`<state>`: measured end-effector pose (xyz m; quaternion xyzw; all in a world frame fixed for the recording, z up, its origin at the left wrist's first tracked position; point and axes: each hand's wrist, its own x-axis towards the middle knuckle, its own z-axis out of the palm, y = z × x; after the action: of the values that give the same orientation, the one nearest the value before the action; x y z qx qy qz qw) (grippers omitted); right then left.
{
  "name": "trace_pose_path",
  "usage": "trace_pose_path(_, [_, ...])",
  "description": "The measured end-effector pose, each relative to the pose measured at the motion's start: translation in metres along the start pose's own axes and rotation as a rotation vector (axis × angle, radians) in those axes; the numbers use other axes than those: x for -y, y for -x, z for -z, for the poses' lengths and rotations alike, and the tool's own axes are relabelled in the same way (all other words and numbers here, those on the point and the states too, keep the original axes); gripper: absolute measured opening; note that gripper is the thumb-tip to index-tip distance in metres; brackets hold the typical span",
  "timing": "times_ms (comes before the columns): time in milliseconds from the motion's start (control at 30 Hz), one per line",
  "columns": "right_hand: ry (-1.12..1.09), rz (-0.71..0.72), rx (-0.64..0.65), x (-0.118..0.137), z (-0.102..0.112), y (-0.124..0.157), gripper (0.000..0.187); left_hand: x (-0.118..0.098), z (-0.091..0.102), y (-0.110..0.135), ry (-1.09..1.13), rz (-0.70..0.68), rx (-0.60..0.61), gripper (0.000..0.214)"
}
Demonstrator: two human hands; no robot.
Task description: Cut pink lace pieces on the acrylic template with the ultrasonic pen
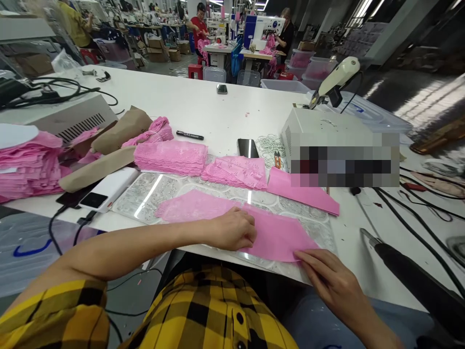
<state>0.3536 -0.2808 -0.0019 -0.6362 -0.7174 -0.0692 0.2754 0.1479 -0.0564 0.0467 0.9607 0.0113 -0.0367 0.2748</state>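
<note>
A pink fabric piece lies flat on a clear, patterned mat at the table's front edge. A paler pink lace piece lies to its left, meeting or overlapping it near my left hand. My left hand rests where the two meet, fingers curled and pressed together on the fabric. With thumb and fingers, my right hand holds the near right corner of the plain piece. Behind them are two stacks of pink lace pieces and a stack of plain pink pieces.
On the right lies a black-handled tool with a metal tip, beside black cables and a grey box. Orange thread snips, a phone and a marker lie farther back. A white power bank and more pink fabric are left.
</note>
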Motion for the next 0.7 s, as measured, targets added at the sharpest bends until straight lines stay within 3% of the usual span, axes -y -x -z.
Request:
trace_pose_path(233, [-0.064, -0.076, -0.025, 0.005, 0.003, -0.007, 0.02, -0.02, -0.023, -0.026, -0.055, -0.078, -0.071, 0.017])
trace_pose_path(400, [-0.11, -0.058, -0.061, 0.005, 0.002, -0.01, 0.023, -0.032, -0.038, -0.049, -0.038, -0.016, -0.045, 0.025])
trace_pose_path(533, [-0.14, -0.057, -0.093, 0.004, 0.0, -0.009, 0.024, -0.036, -0.04, -0.056, 0.004, 0.028, -0.02, 0.012])
trace_pose_path(700, [-0.153, -0.131, -0.008, 0.007, 0.005, -0.007, 0.023, -0.033, -0.037, -0.057, 0.089, 0.048, -0.026, 0.01])
